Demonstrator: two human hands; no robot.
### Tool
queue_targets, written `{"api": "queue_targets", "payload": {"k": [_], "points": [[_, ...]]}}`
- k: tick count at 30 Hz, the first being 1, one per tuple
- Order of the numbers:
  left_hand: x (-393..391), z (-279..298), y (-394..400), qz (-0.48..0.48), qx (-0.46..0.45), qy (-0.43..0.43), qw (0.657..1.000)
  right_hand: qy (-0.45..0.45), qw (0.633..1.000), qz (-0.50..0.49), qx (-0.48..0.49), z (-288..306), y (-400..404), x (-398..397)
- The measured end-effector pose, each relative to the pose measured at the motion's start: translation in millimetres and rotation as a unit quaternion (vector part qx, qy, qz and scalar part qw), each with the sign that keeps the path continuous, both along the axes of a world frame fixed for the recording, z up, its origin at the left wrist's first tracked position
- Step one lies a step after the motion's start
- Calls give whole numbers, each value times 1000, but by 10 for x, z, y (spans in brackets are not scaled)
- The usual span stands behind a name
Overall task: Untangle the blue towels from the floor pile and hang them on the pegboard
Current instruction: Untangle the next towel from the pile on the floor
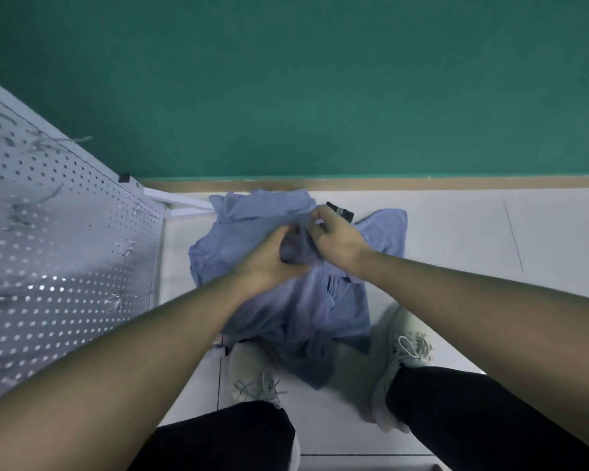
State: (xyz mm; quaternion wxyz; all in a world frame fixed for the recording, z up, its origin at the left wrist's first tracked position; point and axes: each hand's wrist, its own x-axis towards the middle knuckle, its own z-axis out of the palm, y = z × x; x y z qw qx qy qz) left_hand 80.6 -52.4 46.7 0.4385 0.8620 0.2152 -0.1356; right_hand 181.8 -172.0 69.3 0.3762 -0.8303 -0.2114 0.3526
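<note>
A person stands and looks down at a pile of blue towels [286, 287] on the white tile floor [456, 239]. The pile lies between the person's feet and the green wall [320, 79], close to the foot of the wall. Some of the cloth drapes down in front of the legs, and its low corner hangs between the two shoes.

Both arms reach down to the top of the pile. The left hand [269, 256] has its fingers curled into a bunch of blue cloth and grips it. The right hand [334, 236] is just beside the left hand, almost touching it. Its fingers are bent and pinch a fold of the same blue cloth. The picture is a bit blurry here, so the fingertips are hard to see.

A small black thing with a pale stripe [340, 210] pokes out from behind the towels, just past the right hand. What it is cannot be told.

The white pegboard [58, 232] stands on the left, full of little holes. A few thin metal hooks [128, 246] stick out of it. No towel hangs on the part that shows.

The person wears pale lace-up shoes, the left shoe [255, 379] and the right shoe [402, 355], and dark trousers [473, 409]. A tan strip [422, 182] runs along the bottom of the wall.
</note>
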Motion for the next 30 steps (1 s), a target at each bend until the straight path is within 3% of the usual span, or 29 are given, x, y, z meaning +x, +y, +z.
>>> {"api": "queue_targets", "payload": {"k": [3, 8, 11, 15, 19, 24, 30], "points": [[-71, 359, -190, 13, 12, -83, 996, 10, 997, -18, 75, 473, -48, -47], [-289, 890, -429, 55, 43, -123, 990, -17, 995, -25, 99, 1054, -309, -134], [-349, 1094, -520, 67, 42, -148, 986, 22, 991, -32, 125, 1359, -512, -193], [-384, 1369, -647, 159, -69, -191, 966, 99, 979, -65, 164, 1575, -805, -285], [-399, 1624, -808, 243, -153, -237, 928, 113, 978, 2, 174, 1677, -1048, -401], [-508, 1779, -915, 298, -237, -256, 889, 2, 986, 32, 161, 1727, -1122, -459], [-594, 1875, -960, 314, -294, -266, 862, 8, 976, -15, 217, 1787, -1114, -451]]}}
